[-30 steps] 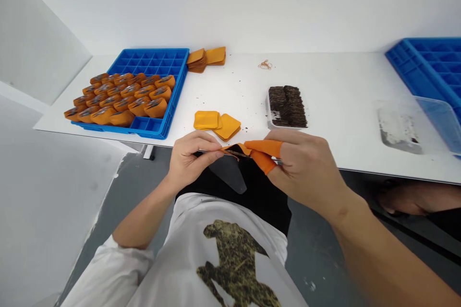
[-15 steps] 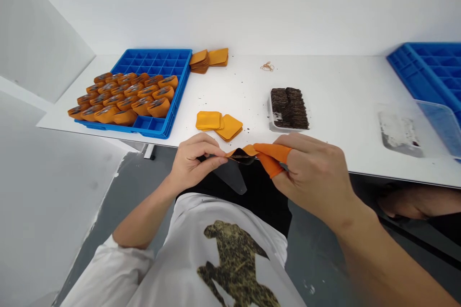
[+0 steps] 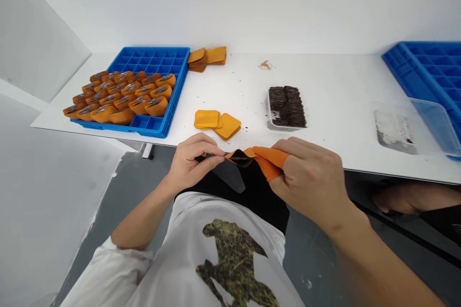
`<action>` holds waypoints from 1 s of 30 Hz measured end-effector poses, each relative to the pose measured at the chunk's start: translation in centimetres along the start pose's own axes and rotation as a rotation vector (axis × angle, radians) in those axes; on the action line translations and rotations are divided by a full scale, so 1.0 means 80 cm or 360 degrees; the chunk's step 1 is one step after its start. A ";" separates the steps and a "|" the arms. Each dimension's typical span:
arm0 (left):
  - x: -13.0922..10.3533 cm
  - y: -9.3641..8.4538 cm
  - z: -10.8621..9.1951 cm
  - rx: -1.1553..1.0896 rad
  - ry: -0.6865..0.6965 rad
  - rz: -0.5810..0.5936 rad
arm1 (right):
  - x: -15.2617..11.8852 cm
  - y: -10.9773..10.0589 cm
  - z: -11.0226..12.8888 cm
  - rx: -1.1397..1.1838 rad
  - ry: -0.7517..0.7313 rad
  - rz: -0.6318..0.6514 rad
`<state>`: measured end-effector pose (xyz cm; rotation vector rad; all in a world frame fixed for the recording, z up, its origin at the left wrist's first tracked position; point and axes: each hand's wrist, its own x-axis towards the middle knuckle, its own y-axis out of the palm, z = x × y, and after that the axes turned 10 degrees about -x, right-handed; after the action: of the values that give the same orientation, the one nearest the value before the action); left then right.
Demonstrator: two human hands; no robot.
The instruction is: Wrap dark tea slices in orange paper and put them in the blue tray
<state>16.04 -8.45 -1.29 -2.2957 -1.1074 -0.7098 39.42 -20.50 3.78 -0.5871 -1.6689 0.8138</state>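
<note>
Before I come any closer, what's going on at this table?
A person's left hand and right hand, the latter with orange finger covers, hold a small pouch, its mouth open and dark inside. Beyond them on the table are yellow pieces and a tub of dark slips. The blue tray is partly filled with orange bundles.

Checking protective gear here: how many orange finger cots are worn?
2: the index-finger cot and the thumb cot, both on the right hand. Any on its curled fingers may be hidden.

And here's the orange pouch [image 3: 242,158], mouth gaping, dark inside, held sideways near the bench [image 3: 338,105] front edge
</note>
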 end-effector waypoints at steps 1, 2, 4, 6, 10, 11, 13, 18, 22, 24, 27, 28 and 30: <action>-0.001 0.001 0.000 -0.0007 0.0014 0.0021 | 0.000 0.000 0.001 -0.0010 0.0003 -0.0002; -0.001 0.001 -0.001 -0.0010 0.0024 0.0023 | -0.001 0.000 0.002 -0.0021 0.0013 -0.0005; -0.003 0.002 -0.001 0.0006 0.0032 0.0010 | -0.003 0.001 0.004 -0.0036 0.0024 -0.0004; -0.005 0.002 -0.001 0.0030 0.0038 0.0019 | -0.006 0.003 0.006 -0.0046 0.0026 0.0009; -0.009 0.004 0.002 0.0072 0.0068 0.0091 | -0.016 0.010 0.012 -0.0039 0.0062 0.0037; -0.010 0.005 0.002 0.0099 0.0079 0.0101 | -0.018 0.012 0.014 -0.0027 0.0069 0.0044; -0.012 0.007 0.004 0.0172 0.0101 0.0099 | -0.022 0.015 0.018 0.0006 0.0080 0.0047; -0.011 0.002 0.003 0.0271 0.0184 0.0164 | -0.028 0.019 0.023 0.0097 0.0145 0.0012; -0.011 -0.004 -0.002 0.0417 0.0253 0.0288 | -0.031 0.022 0.028 0.0179 0.0209 0.0008; -0.012 -0.003 -0.004 0.0529 0.0269 0.0300 | -0.033 0.025 0.032 0.0225 0.0246 -0.0002; -0.013 0.000 -0.005 0.0586 0.0259 0.0334 | -0.035 0.030 0.037 0.0292 0.0311 -0.0031; -0.013 0.000 -0.005 0.0574 0.0258 0.0349 | -0.036 0.031 0.039 0.0312 0.0324 -0.0036; -0.013 0.000 -0.004 0.0549 0.0254 0.0354 | -0.037 0.033 0.041 0.0356 0.0329 -0.0034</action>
<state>15.41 -9.19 -1.69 -1.9909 -0.8134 -0.5550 36.88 -21.69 -0.50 -0.4794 -1.3728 0.8796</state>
